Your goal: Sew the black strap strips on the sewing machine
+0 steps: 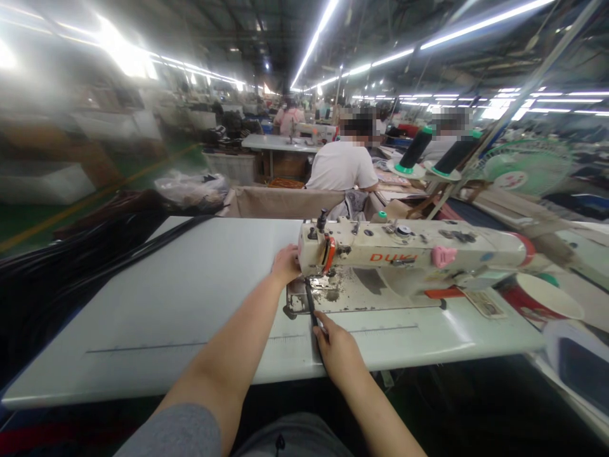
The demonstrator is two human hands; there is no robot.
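A white sewing machine (361, 254) with orange lettering stands on a pale table (190, 304). A narrow dark strip of fabric (311, 301) runs from under its needle area toward me, over the table's front edge. My right hand (339, 349) is closed on this strip just in front of the machine bed, thumb and forefinger pinching. Something small and shiny shows by those fingers; I cannot make it out. My left hand (286, 264) reaches to the left side of the machine head. Its fingertips are hidden behind the head, so their grip does not show.
Black strips (157, 238) lie over the table's left end. Behind the machine are a fabric-lined bin (276, 202), two dark thread cones (413, 149) and a co-worker in a white shirt (343, 166). A green fan (526, 168) and a round container (547, 296) are at right.
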